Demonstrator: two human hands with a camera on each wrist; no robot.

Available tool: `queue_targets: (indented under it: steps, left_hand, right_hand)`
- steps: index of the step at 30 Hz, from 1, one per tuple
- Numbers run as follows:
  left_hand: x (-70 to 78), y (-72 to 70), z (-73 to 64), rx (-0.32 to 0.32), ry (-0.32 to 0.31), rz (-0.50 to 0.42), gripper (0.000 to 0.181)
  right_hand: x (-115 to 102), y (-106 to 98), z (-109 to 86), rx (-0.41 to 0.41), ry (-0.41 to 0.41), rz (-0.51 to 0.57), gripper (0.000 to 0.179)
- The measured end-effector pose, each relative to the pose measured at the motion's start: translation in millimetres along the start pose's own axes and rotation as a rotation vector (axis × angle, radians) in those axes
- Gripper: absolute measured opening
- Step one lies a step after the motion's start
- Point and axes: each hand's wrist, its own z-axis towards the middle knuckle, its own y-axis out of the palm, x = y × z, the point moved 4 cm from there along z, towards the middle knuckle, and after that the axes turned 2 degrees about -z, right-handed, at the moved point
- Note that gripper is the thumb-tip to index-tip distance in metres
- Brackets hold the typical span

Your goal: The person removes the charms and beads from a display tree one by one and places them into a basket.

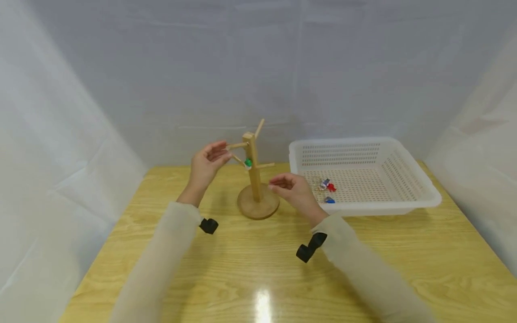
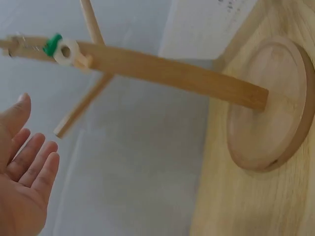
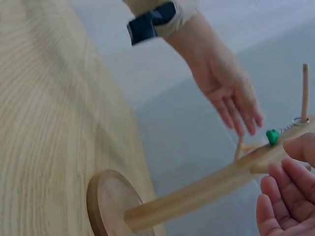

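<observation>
A wooden peg stand (image 1: 255, 181) on a round base (image 1: 258, 210) stands upright on the table. From an upper peg a keychain with a green and white figure (image 1: 248, 163) hangs against the post; its metal ring (image 3: 300, 121) loops round the peg. My left hand (image 1: 207, 163), fingers relaxed, is beside the left pegs, and the left wrist view shows its palm (image 2: 22, 201) with nothing in it. To the right of the post, below the right peg (image 1: 265, 165), is my right hand (image 1: 296, 193), its fingers loosely bent and no object showing in them.
A white plastic basket (image 1: 404, 175) stands on the right of the wooden table (image 1: 242, 260). Several small charms with chains lie at its left end, among them a red one (image 1: 331, 187) and a blue one (image 1: 330, 200). A pale curtain (image 1: 181, 67) hangs behind.
</observation>
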Motion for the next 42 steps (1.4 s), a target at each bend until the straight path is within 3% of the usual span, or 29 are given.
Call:
queue_targets:
  steps: [5,10,16,24,33,37,42]
  left_hand:
    - [-27.0,-0.4,13.6,-0.019,-0.117,0.015,0.046]
    - [-38.8,4.8,19.3,-0.035,-0.173,-0.137,0.034]
    - [-39.3,10.1,20.5,-0.071,-0.162,-0.24,0.006]
    - [-40.2,11.6,17.8,-0.057,-0.173,-0.285,0.015]
    - [-34.0,8.8,4.8,-0.047,-0.131,-0.245,0.012]
    - [-33.1,5.9,-1.1,-0.029,-0.147,-0.24,0.021]
    - [-32.6,2.2,-7.2,-0.017,-0.172,-0.253,0.018]
  right_hand:
    - [-3.9,15.8,-0.2,0.009,-0.03,0.015,0.023]
    - [-10.4,27.3,2.6,0.026,-0.047,0.035,0.025]
    - [-13.3,31.3,5.0,0.035,-0.037,0.074,0.027]
    - [-14.3,31.0,5.9,0.053,-0.018,0.075,0.025]
    - [-17.8,26.8,4.4,0.115,-0.054,0.083,0.023]
    - [-17.4,26.0,5.5,0.145,-0.06,0.081,0.024]
    - [-16.6,26.2,8.5,0.182,-0.069,0.07,0.025]
